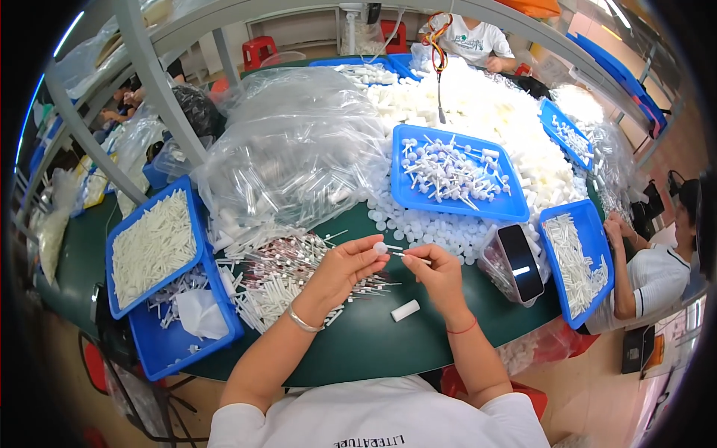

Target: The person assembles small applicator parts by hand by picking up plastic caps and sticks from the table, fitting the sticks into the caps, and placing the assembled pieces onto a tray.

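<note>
Between the thumb and fingers of my left hand (345,267) is a white round-headed piece (380,248) with a short stem pointing right. My right hand (441,278) pinches a thin white rod (415,258), its tip close to that stem; whether they touch I cannot tell. Both hands are above the green table (358,336). Under and beside my left hand lies a heap of thin white and reddish rods (287,261). A short white cylinder (405,310) lies loose between my forearms. Beyond my hands spreads a pile of pale round caps (441,239).
A blue tray (455,212) of round-headed pieces stands ahead. Two stacked blue trays, the upper one (118,302) full of white tubes, sit left. At right are a phone (520,263) on a container and another blue tray (606,287). A transparent bag (291,127) bulges behind. People sit around.
</note>
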Demonstrator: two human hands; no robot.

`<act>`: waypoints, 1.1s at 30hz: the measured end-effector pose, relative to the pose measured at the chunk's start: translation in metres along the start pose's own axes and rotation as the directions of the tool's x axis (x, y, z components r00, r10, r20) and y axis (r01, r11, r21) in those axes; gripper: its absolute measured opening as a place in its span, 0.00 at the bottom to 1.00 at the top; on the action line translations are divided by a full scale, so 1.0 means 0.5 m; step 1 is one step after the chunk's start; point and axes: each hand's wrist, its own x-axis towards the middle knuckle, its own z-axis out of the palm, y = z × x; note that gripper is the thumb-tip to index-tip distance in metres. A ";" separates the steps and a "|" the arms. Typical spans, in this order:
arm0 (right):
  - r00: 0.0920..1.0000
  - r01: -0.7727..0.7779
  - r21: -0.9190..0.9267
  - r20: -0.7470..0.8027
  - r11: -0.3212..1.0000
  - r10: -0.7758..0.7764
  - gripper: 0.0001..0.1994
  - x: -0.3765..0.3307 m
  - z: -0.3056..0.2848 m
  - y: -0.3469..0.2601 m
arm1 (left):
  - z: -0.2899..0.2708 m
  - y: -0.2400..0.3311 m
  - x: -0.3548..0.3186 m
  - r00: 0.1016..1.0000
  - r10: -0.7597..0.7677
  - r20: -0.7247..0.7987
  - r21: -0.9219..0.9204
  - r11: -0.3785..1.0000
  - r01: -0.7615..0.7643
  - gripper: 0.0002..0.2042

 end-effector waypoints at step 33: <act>0.828 0.550 -0.505 0.225 0.666 -0.513 0.05 -0.046 0.020 -0.050 | -0.010 -0.015 -0.049 0.991 -0.117 0.060 0.130 0.986 0.109 0.11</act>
